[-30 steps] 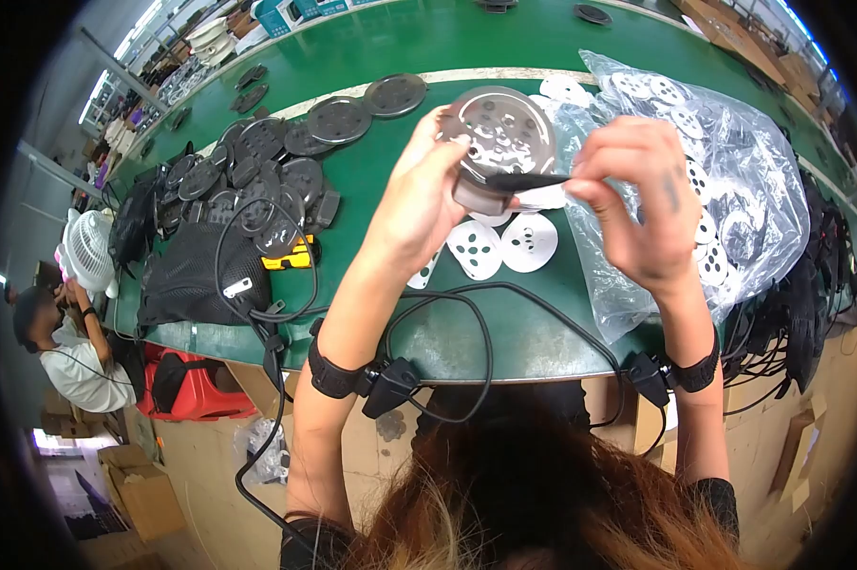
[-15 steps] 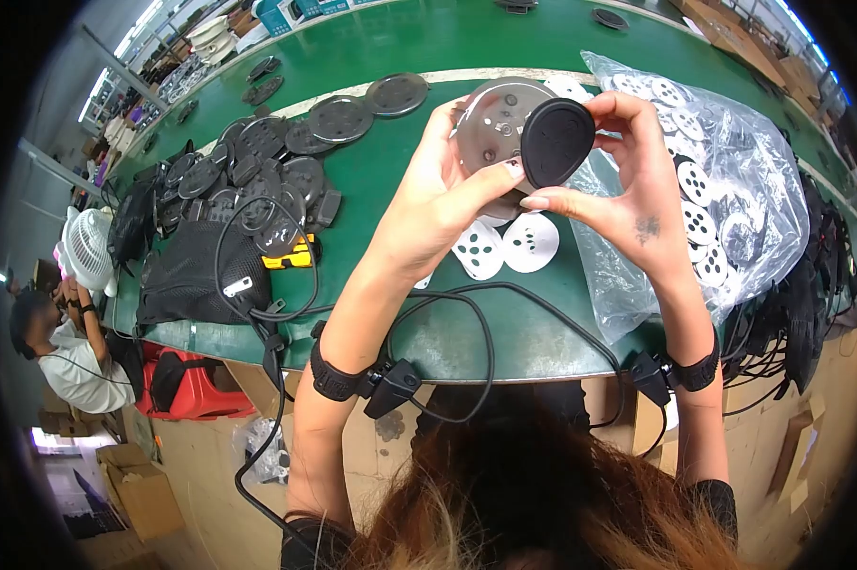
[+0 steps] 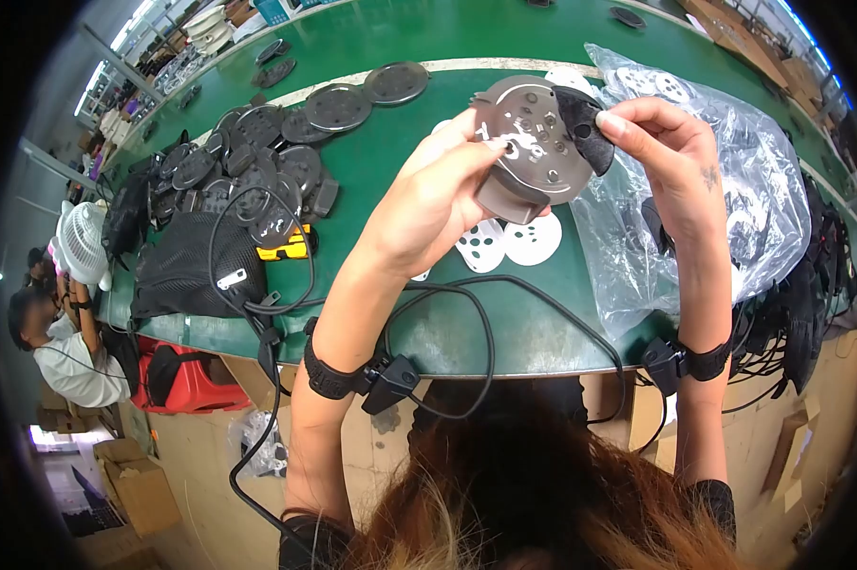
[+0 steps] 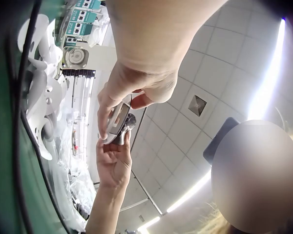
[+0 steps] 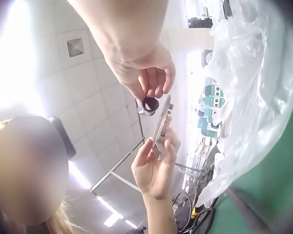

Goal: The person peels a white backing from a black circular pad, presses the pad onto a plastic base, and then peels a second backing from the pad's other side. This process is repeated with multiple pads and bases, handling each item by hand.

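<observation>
The left hand grips a round, smoky translucent disc with a boxy part below it, its thumb lying on the disc's face. At the disc's right edge, the right hand pinches a black flexible pad between thumb and finger; the pad is bent and overlaps the disc in the head view. In the right wrist view the black pad looks curled beside the thin edge of the disc. Whether pad and disc touch cannot be told.
Dark discs are heaped at the left, beside a black mesh pouch and a yellow item. White perforated discs lie below the hands. A clear plastic bag covers the right side. Black cable loops over the table's front edge.
The black pad, seen broad side on half a second ago, is now bent at the disc's right edge. The right hand has shifted right and the disc has turned slightly.
</observation>
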The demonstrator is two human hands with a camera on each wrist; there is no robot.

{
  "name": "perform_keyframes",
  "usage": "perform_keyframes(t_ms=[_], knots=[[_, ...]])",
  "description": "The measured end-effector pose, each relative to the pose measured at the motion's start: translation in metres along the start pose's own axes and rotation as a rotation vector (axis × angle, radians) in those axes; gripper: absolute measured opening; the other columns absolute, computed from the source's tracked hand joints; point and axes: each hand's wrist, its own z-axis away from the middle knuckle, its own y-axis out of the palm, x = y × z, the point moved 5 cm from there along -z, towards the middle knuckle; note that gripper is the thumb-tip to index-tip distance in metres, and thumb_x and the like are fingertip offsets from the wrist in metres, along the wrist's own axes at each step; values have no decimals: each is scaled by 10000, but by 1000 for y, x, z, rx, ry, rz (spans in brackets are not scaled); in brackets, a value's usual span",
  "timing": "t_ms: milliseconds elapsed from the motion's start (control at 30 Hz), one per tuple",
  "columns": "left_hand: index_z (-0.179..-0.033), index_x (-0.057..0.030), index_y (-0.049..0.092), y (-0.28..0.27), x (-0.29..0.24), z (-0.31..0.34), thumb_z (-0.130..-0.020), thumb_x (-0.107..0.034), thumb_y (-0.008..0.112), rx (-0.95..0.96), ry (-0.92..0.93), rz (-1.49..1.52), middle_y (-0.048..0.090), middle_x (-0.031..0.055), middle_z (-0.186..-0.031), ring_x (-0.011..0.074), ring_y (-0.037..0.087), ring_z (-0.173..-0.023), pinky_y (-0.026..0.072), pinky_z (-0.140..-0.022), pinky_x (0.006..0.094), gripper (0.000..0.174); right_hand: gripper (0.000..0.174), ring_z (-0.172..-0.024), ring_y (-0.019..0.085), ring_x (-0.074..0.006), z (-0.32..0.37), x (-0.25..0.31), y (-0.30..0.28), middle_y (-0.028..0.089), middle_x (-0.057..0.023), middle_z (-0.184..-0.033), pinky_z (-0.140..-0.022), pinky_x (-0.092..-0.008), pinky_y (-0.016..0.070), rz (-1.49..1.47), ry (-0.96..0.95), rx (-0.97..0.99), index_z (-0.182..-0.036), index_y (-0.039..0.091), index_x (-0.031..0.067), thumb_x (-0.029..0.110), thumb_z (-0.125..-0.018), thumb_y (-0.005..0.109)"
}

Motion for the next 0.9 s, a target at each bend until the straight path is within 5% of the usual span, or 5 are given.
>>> perform_keyframes(t_ms=[233,900], knots=[[-1210,81,383,5,1,3,-919,-227,417,5,-104,-143,574,201,-1022,272,633,-820,556,-715,372,425,142,-769,559,-85,-2,-7,-2,632,-36,-807,-729,-216,419,-110,97,133,-854,650,2,112,-766,666],[-1183,66,422,6,0,5,-938,-256,378,-14,-137,-168,576,174,-1032,210,628,-838,580,-632,346,407,123,-748,572,-83,2,0,5,634,-37,-785,-715,-214,439,51,89,167,-828,647,-18,85,-762,663]])
